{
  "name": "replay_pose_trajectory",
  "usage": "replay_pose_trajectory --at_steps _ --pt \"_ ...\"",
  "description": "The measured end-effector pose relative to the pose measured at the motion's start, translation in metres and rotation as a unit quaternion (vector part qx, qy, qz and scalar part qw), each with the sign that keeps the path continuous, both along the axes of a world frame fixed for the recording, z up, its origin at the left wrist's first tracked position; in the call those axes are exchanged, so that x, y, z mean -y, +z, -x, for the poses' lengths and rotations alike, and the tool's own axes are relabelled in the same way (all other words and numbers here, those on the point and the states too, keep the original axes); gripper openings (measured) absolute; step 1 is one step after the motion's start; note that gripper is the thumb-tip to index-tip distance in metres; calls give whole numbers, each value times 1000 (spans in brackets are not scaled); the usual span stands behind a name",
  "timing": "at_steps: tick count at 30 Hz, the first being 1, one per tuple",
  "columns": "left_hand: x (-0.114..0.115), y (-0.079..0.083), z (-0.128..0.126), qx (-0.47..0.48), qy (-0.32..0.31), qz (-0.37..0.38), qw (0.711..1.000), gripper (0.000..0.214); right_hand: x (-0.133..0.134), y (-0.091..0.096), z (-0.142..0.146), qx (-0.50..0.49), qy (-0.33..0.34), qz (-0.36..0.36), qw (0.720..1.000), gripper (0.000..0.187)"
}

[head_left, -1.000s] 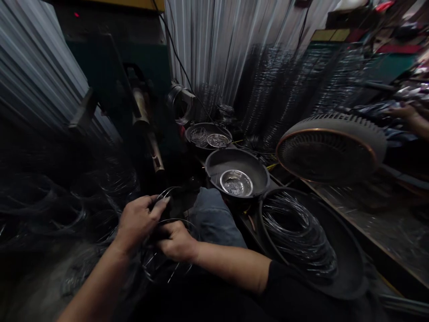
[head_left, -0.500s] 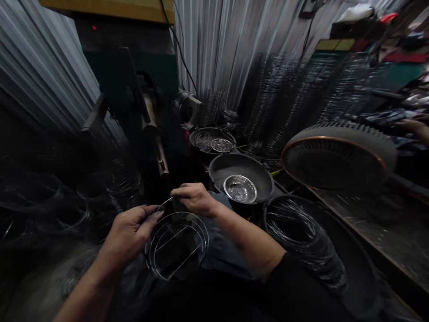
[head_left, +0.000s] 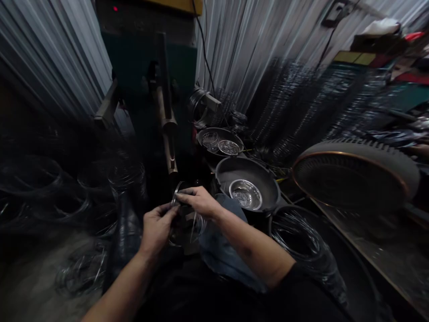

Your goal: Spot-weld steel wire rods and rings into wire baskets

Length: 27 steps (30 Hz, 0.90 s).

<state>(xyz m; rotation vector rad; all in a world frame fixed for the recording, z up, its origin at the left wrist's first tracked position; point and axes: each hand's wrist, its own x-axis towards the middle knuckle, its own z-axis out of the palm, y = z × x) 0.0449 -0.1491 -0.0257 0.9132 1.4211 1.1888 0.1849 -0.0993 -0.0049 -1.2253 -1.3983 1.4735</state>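
Both my hands meet over my lap on a round wire frame (head_left: 187, 226) made of thin metal rings with cross wires. My left hand (head_left: 157, 228) pinches its left rim with fingers closed. My right hand (head_left: 197, 201) grips the top of the frame from above, fingers curled. The frame stands nearly on edge between them, just below the green machine's arm (head_left: 166, 120). My knee in blue cloth (head_left: 219, 243) lies under the right forearm.
A dark pan (head_left: 248, 181) holding a steel bowl (head_left: 245, 194) sits right of my hands, a second pan (head_left: 219, 142) behind it. A basin of wire rings (head_left: 308, 248) lies lower right, a fan (head_left: 351, 172) beyond. Wire coils (head_left: 80, 268) pile at left.
The wire frame has tipped from lying flat to nearly upright and risen toward the machine. Both hands have closed in together on its upper rim. The view has shifted left.
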Motion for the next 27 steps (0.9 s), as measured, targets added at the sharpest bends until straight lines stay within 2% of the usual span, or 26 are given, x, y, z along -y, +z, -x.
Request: replay_pose_trajectory --at_steps 2,6,11,13,15,17,19,21,23,24,27 --pt "6 -10 -7 0 -21 -15 1000 48 4 -9 9 -68 -7 82 994 21" --pt "11 -16 -6 -114 -87 -114 983 31 7 -12 17 -106 -7 117 987 18" --pt "11 -3 13 -263 -209 -191 922 24 3 -7 12 -114 -14 135 984 16" --pt "11 0 24 -304 -201 -251 897 21 1 -6 7 -115 6 145 983 18" --pt "9 0 36 -360 -130 -347 856 22 -1 -3 0 -114 21 147 982 20" --pt "2 -2 48 -430 -70 -425 793 36 -3 1 -7 -108 40 151 982 23" --pt "-7 -4 58 -480 -78 -469 738 48 -4 6 -14 -93 71 158 980 27" --pt "-17 -5 64 -488 -132 -499 704 50 -4 13 -19 -76 105 161 978 30" --pt "-23 -3 66 -477 -165 -522 688 47 -3 19 -24 -60 125 135 981 34" --pt "-25 -1 66 -474 -164 -529 685 45 -2 22 -26 -49 129 101 985 36" --pt "-27 4 62 -485 -119 -532 683 42 -1 28 -29 38 93 -96 990 30"
